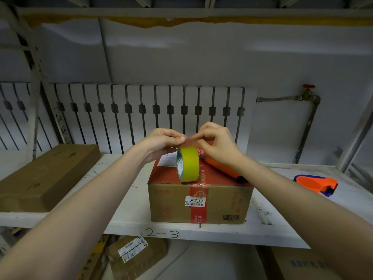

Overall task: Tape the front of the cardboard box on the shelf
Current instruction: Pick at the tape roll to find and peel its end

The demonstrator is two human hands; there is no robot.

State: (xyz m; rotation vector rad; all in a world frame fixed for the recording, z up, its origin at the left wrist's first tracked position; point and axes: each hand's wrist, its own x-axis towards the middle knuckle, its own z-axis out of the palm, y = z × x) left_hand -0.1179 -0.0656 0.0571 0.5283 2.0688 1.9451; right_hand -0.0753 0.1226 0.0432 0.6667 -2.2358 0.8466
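Observation:
A brown cardboard box (171, 205) with a red top and a red strip down its front stands on the white shelf (125, 219). A white label reading 8737 is stuck on the front. A yellow-green tape roll (188, 164) hangs on edge just above the box top. My left hand (163, 141) and my right hand (217, 143) pinch a clear stretch of tape between them above the roll, fingertips almost touching. An orange utility knife (224, 170) lies on the box top under my right wrist.
An orange and blue tape dispenser (315, 184) sits on the shelf at the right. A flat brown carton (44, 176) lies at the left. A white radiator (141, 116) and a pipe with a red valve (307, 93) stand behind. More boxes sit below the shelf.

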